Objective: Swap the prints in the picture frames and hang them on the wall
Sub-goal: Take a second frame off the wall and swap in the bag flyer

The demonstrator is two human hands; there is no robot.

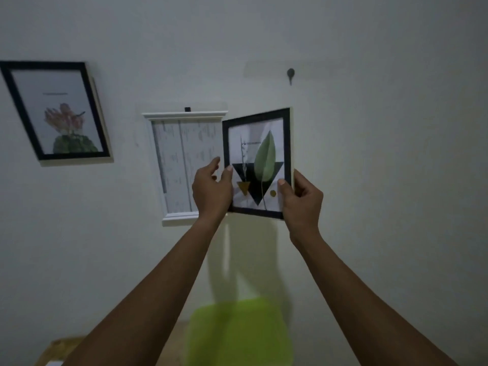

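Note:
I hold a black picture frame (258, 143) with a green leaf and dark triangle print up in front of the white wall. My left hand (211, 191) grips its lower left edge, thumb on the glass. My right hand (301, 199) grips its lower right edge, thumb on the front. A bare wall hook (290, 74) sticks out above and to the right of the frame. A second black frame (56, 112) with a pink flower and cactus print hangs on the wall at the left.
A white-framed printed sheet (184, 165) hangs on the wall just behind my left hand. A bright green stool or seat (240, 334) stands below near the floor. A wooden surface (56, 350) shows at the bottom left corner.

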